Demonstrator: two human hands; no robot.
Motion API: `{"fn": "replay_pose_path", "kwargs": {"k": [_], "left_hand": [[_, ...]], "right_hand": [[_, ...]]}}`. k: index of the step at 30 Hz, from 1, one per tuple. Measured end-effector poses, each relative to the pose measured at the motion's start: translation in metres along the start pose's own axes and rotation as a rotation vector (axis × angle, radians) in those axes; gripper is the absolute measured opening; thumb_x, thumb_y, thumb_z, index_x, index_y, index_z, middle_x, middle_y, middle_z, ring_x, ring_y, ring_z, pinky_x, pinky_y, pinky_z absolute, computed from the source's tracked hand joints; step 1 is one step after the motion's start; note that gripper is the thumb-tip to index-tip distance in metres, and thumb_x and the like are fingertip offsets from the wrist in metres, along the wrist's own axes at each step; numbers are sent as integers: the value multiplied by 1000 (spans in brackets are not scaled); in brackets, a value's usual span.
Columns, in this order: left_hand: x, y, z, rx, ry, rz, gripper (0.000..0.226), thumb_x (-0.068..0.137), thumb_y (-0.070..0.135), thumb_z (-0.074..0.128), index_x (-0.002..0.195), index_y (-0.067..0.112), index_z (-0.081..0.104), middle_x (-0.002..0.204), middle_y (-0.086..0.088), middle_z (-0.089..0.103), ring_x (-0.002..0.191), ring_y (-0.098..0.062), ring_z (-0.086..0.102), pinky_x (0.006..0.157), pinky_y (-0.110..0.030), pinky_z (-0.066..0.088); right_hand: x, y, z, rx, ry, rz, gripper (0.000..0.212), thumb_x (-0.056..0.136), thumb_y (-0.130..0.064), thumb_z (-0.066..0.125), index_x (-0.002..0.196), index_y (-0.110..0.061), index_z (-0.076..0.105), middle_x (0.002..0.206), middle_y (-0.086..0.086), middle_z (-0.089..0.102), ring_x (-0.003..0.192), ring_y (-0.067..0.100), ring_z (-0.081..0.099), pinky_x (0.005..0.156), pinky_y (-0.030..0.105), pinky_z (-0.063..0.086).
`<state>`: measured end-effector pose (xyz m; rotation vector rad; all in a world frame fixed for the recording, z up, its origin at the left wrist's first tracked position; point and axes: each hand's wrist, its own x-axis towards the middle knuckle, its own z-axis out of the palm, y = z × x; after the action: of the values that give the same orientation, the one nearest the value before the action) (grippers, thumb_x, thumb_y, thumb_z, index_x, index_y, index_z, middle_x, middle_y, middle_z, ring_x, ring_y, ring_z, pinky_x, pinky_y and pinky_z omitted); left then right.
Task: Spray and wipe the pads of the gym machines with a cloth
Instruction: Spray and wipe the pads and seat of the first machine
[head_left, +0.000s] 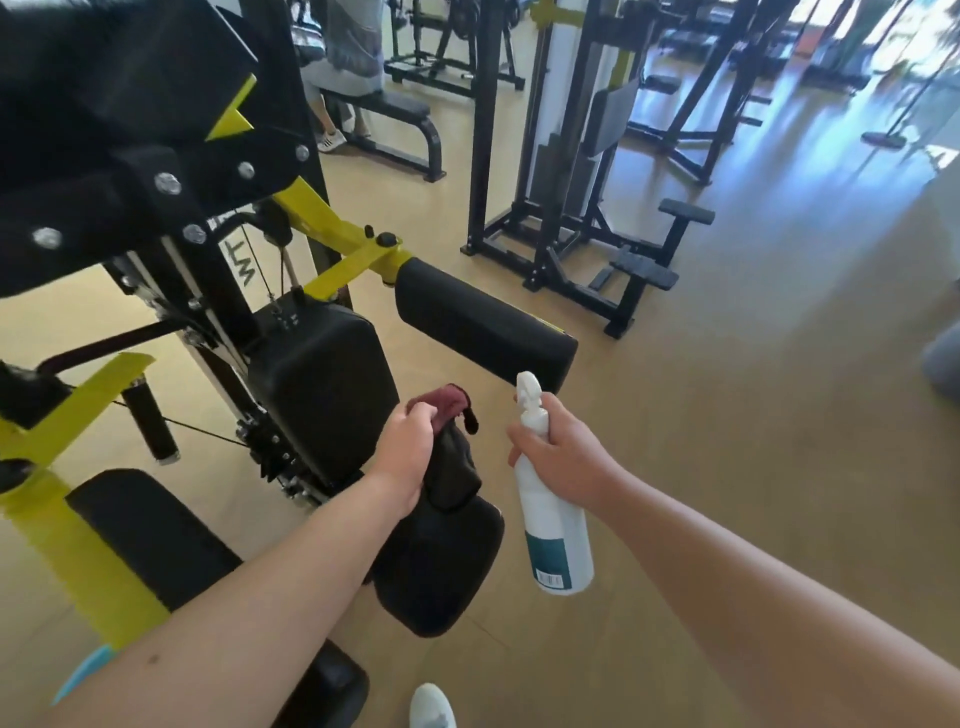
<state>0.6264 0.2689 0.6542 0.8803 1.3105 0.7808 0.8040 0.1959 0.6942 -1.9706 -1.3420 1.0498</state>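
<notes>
Black vinyl pads on a yellow-and-black gym machine (78, 566) fill the left half of the head view. Left grip (408, 447), a bare hand, is closed round the bunched top of a dark cloth (457, 470). A maroon part of the cloth sticks out above the knuckles and the rest hangs down. Cloth's lower end overlaps the small rounded pad (441, 566) directly below the hand; touching or just above it, cannot tell.

Right grip (563, 457), also bare, is wrapped round the neck of a white spray bottle (558, 540), fingers curled just under the spray head. Bottle is held in the air, tilted, head up and leaning left, teal label with a barcode at its lower end. Bottle is just right of the cloth, apart from it. Spray head sits close below the end of the long pad (483, 322), which juts out right from a yellow arm.

Upright pad (322, 389) stands just left of the left grip, behind it. Another long pad (150, 530) lies lower left, partly hidden by the left forearm. Tan floor (753, 415) under everything. Black machine (571, 218) with a white panel stands further back, centre. Seated person (348, 57) on a bench (395, 111) at the top, partly cut off by the frame edge. White shoe (431, 706) at the bottom edge.
</notes>
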Motion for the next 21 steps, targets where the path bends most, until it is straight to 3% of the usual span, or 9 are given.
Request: {"fn": "replay_pose_path", "kwargs": {"k": [6,9,11,13,16,21], "left_hand": [[37,4,-7,52,50,-29,34,102,36,52,134,27,44,120,-6,61,112,-24,61,103,-49,52],[50,7,-9,151,75,2,38,101,35,61,132,28,42,120,-1,58,109,-20,60,88,-35,55],[54,10,-7,214,128,78,36,99,32,65,127,29,43,118,3,57,108,-15,58,76,-22,49],[56,14,-5,254,166,153,39,96,30,68,128,31,46,119,8,58,114,-13,57,82,-20,48],[60,22,0,318,205,212,43,94,29,71,130,35,50,119,15,57,118,-13,55,98,-30,50],[70,33,9,390,312,255,46,90,31,75,130,37,52,118,16,55,115,-12,55,94,-27,47]], "right_hand": [[53,-13,1,-28,-28,-2,34,100,-46,56,129,-38,40,85,-13,70,84,15,69,76,34,61],[80,-16,3,-64,-79,-24,39,100,-46,57,134,-36,41,88,-13,70,85,14,68,74,32,59],[97,-18,3,-87,-116,-41,41,101,-46,57,137,-35,40,89,-13,69,85,13,67,71,29,56],[112,-20,0,-109,-149,-64,42,100,-47,57,137,-35,40,89,-13,69,84,12,66,68,27,53],[133,-24,-9,-118,-209,-107,40,100,-47,57,135,-37,42,89,-13,71,83,10,67,67,27,53],[162,-27,-15,-153,-244,-121,44,100,-48,56,140,-40,39,86,-14,70,79,10,67,60,22,48]]}}
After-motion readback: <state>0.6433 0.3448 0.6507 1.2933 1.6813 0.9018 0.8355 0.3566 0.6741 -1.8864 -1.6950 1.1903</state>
